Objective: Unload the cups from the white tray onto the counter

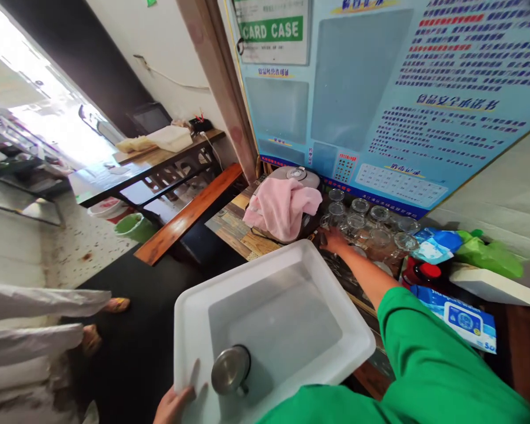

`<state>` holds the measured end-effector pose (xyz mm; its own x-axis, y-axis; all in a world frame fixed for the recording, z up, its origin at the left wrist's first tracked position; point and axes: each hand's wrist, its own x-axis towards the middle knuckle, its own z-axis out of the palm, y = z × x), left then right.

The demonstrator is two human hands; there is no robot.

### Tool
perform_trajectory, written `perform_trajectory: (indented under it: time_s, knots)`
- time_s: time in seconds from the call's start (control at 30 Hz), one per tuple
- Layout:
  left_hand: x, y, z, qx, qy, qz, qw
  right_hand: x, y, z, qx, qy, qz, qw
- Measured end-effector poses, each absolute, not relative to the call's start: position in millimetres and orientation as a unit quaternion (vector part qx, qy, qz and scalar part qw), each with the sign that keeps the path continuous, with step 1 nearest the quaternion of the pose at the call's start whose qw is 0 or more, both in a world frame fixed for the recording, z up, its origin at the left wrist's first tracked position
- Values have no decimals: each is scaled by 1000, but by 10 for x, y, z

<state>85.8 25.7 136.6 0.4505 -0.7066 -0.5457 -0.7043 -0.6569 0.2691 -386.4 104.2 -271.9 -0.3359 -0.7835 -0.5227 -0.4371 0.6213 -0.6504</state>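
My left hand (175,405) grips the near left rim of a white plastic tub (335,303), thumb over the edge. Inside the tub, toward its near left corner, lies a metal cup (230,370) with a handle. My right arm, in a green sleeve, stretches over the tub's far right side. At its end my right hand (333,240) is at the front left of several clear glass cups (355,221) grouped on a wooden table (229,227). Its fingers are curled, and what lies between them is too dark to make out.
A pink cloth (282,206) drapes over a rounded grey appliance (291,175) beside the glasses. On the right lie a blue wipes packet (463,324) and a red-capped bottle (428,271). A wooden bench (189,215) stands left; a person's legs and feet (117,304) show at lower left.
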Motion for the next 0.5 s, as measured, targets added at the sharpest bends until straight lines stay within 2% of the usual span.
perform_trajectory:
  time_s: [0.07, 0.13, 0.2, 0.23, 0.3, 0.37, 0.4, 0.5]
  knots:
    - [680, 251, 1400, 852, -410, -325, -18, -3784, 959, -2438, -360, 809, -222, 409]
    - [566, 209, 1398, 848, -416, -328, -10, -3441, 901, -1993, -369, 795, -308, 372]
    - [540, 168, 1376, 844, -417, -336, -12, -2821, 926, -1417, -458, 667, -452, 375]
    - [559, 155, 1364, 843, -414, -342, -11, -2434, 960, -1119, -505, 609, -475, 385]
    - [651, 136, 1339, 841, -406, -356, -5, -1612, 1004, -612, -591, 497, -497, 397]
    - [792, 100, 1303, 836, -407, -367, -10, -914, 971, -315, -627, 446, -418, 484]
    - [867, 71, 1280, 835, -411, -366, -22, -670, 937, -244, -613, 449, -379, 529]
    - [1036, -30, 1217, 847, -414, -331, -45, -424, 895, -180, -529, 519, -428, 516]
